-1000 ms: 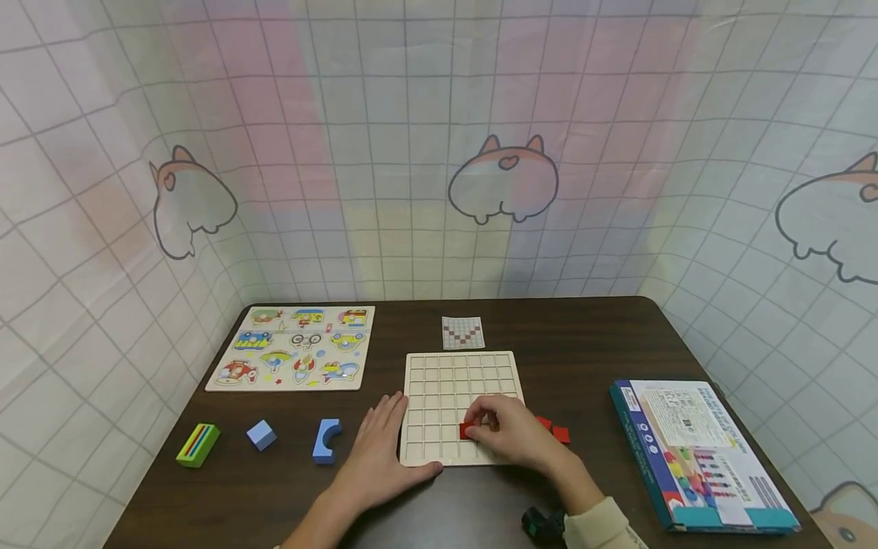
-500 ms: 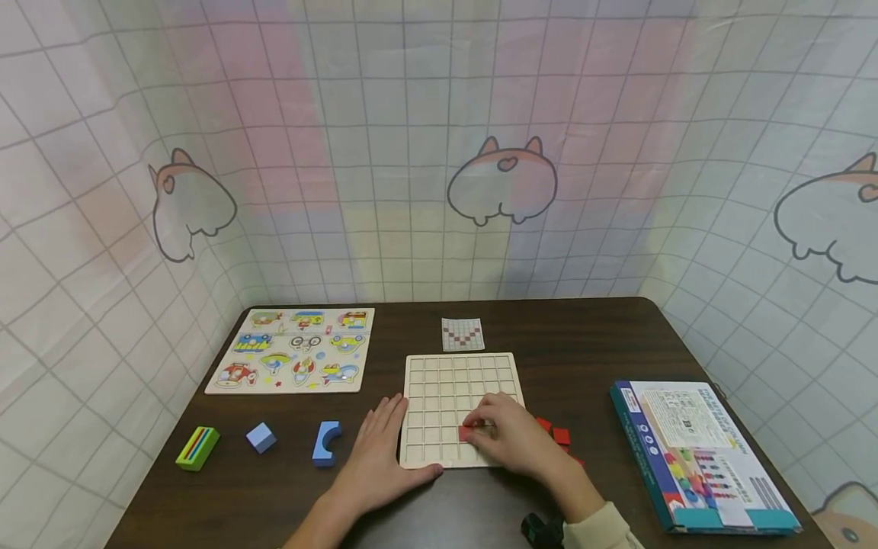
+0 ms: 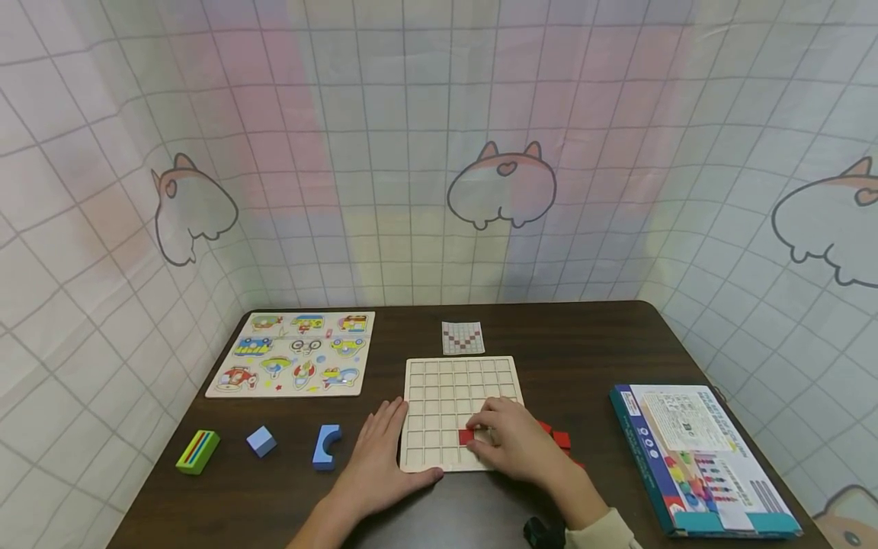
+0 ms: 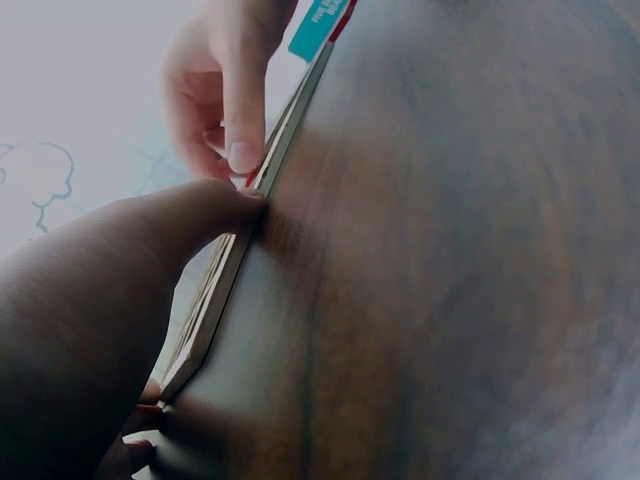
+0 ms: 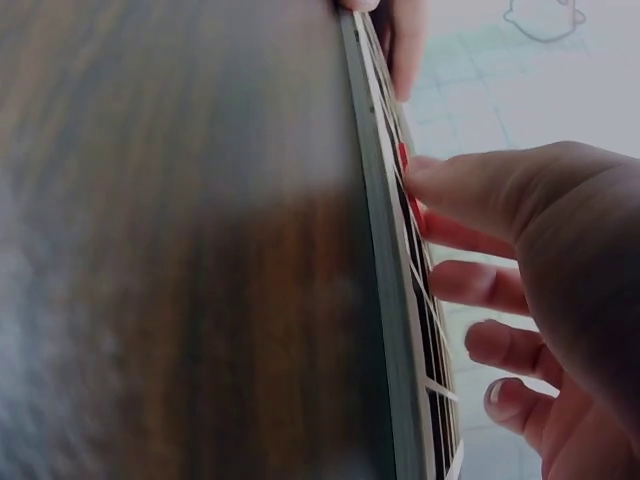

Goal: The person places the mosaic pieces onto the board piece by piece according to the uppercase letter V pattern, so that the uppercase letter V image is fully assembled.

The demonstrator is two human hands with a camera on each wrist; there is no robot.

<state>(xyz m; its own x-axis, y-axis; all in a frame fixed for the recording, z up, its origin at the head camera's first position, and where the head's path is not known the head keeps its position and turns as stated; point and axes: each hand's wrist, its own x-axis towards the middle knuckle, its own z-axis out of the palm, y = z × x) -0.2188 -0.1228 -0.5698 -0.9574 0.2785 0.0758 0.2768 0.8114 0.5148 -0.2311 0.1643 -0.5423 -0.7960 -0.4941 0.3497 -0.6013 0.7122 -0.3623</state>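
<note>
A pale wooden grid board (image 3: 425, 412) lies flat before me. My left hand (image 3: 376, 457) rests along its left side, fingers straight, with the thumb at the near edge, as the left wrist view also shows. A square red tile (image 3: 466, 437) lies in a cell in the board's lower part. At its right side, my right hand (image 3: 514, 442) has thumb and forefinger spread apart, their tips right at the tile. In the right wrist view the thumb (image 5: 470, 185) overlaps the red tile (image 5: 413, 200), and the other fingers are loosely bent. Several more red tiles (image 3: 561, 440) lie beyond the right hand.
Behind the board is a small pattern card (image 3: 463, 338). A picture puzzle board (image 3: 288, 354) lies far left. Nearer are a green striped block (image 3: 197, 452), a blue cube (image 3: 261, 441) and a blue arch block (image 3: 325, 447). A flat box (image 3: 706, 457) lies on the right.
The right thumb and forefinger have parted from their pinch on the red tile and shifted slightly right, leaving more of it showing on the board. The left hand stays in place.
</note>
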